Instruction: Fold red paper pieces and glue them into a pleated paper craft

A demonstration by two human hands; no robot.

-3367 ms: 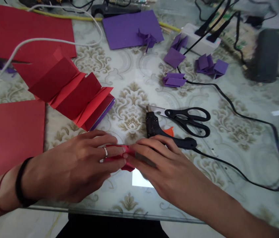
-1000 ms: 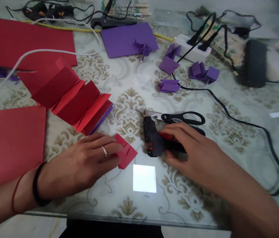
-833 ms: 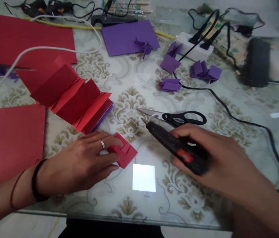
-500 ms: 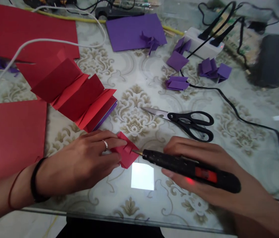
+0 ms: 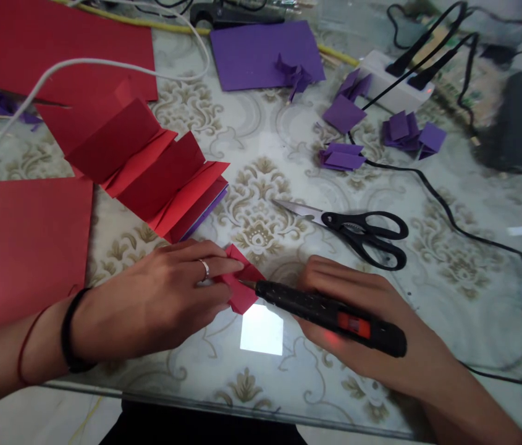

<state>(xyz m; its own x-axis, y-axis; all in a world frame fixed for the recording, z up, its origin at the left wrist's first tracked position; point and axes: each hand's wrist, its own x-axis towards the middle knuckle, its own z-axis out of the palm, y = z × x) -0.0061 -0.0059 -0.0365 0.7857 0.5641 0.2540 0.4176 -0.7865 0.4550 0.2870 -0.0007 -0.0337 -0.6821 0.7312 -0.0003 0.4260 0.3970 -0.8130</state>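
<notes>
My left hand, wearing a ring and a black wristband, holds a small folded red paper piece down on the table with its fingertips. From the right, my right hand is closed around a black glue gun with a red switch. The gun's pointed metal nozzle lies over the middle of the red piece; whether it touches cannot be made out. Just beyond my left hand stands a pleated red paper strip with a purple edge. Black-handled scissors lie beyond my right hand.
Red sheets are at left. Farther back are a purple sheet, folded purple pieces and a white power strip. A white cable crosses the back left; a black cord runs down the right.
The glue gun has moved left, its nozzle now farther over the red piece. My left hand still holds that piece. The whole view has shifted slightly.
</notes>
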